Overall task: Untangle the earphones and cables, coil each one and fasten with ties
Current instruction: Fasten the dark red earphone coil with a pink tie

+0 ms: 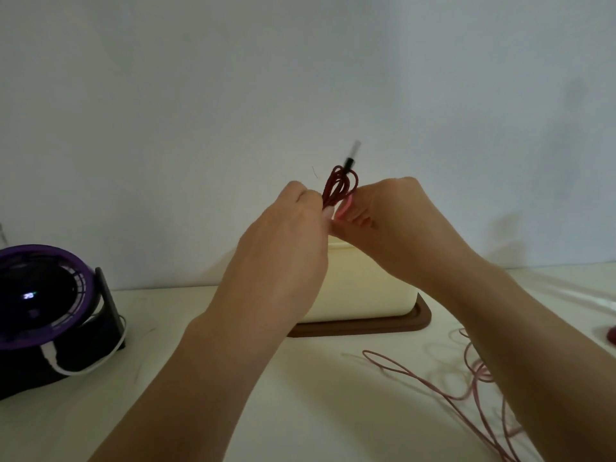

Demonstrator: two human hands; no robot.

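The fingers point(301, 195) of the left hand point(286, 235) were curled tight and pinched the lower end of a dark red braided cable point(338, 185), which was gathered into a small bundle of loops. The right hand point(383, 215) met it from the other side, its fingers also bent in and pinching the same bundle. The two hands were touching just below the loops. The bundle was held up in the air at the centre of the frame, in front of the pale wall point(300, 78), and its loops rose above the fingertips. A black and silver plug point(350, 157) stuck up out of the top of the bundle, blurred. A small bright pink piece point(345, 208) showed between the hands at the base of the loops; whether it was a tie or a fingernail could not be told.

Behind and below the hands stood a cream rectangular plastic box point(366, 288) on a brown rounded base point(383, 323), resting on the white surface point(200, 345). In the lower right of the frame a thin pink cable point(433, 388) lay in loose loops on the surface, partly hidden by the right forearm. At the left edge sat a purple and black round desk fan point(50, 301). A small dark red object point(611, 335) was cut off by the right edge.
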